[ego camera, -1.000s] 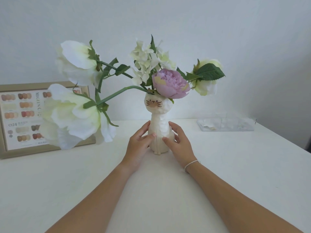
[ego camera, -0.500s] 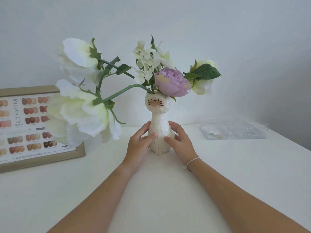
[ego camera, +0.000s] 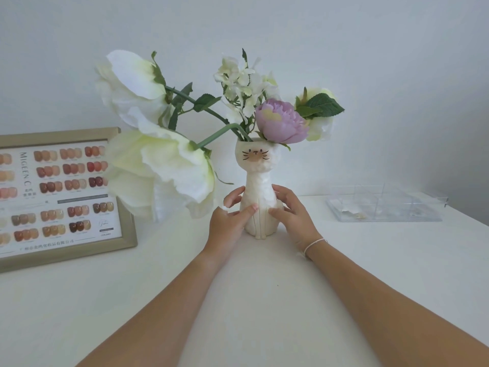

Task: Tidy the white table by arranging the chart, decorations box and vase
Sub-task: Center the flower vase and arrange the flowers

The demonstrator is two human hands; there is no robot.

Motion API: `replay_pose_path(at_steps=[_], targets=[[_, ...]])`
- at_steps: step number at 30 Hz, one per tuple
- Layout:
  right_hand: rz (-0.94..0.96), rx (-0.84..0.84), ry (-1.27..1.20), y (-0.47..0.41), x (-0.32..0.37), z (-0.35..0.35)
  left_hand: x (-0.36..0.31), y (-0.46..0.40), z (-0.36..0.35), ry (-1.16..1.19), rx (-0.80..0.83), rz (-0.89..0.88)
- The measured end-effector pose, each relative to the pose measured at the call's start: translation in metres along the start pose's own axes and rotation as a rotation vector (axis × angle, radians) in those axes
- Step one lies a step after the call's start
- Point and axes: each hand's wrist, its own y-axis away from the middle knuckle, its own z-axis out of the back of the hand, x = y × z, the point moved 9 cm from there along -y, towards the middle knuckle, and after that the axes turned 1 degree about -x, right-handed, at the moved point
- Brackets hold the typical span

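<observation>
The cat-shaped vase (ego camera: 259, 197) stands upright at mid-table (ego camera: 264, 300), grasped low by the left hand (ego camera: 229, 223) and right hand (ego camera: 293, 215); firmness of grip apparently light, thumbs across its front.

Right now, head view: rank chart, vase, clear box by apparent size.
1. Chart, largest, though cut off at the frame's left edge.
2. Clear box and vase: similar extent, different shapes; unsure.
</observation>
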Motion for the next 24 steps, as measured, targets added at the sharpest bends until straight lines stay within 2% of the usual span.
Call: replay_pose_path(at_steps=[24], targets=[[-0.051,-0.017,-0.059,0.0018,-0.0022,0.0011,0.0069,-0.0018,0.0027,-0.063,-0.011,-0.030]])
